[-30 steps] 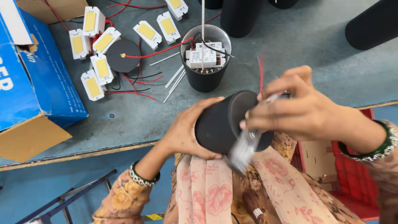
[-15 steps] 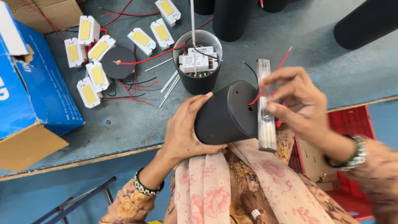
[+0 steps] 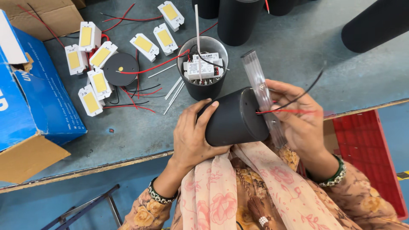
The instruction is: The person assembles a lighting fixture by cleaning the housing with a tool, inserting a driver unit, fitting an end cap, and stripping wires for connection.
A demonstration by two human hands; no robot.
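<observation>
Near the grey surface's edge, the left hand clamps its grip round a black cylindrical lamp housing lying sideways, end rightward, where the right hand pinches a clear plastic strip and red wire.

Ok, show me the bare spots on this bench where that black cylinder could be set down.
Bare grey table lies right of the open black can, between the upright black cylinders and the near edge. Another patch sits in front of the blue box, left of the left hand. The white modules and loose wires crowd the upper left.
</observation>
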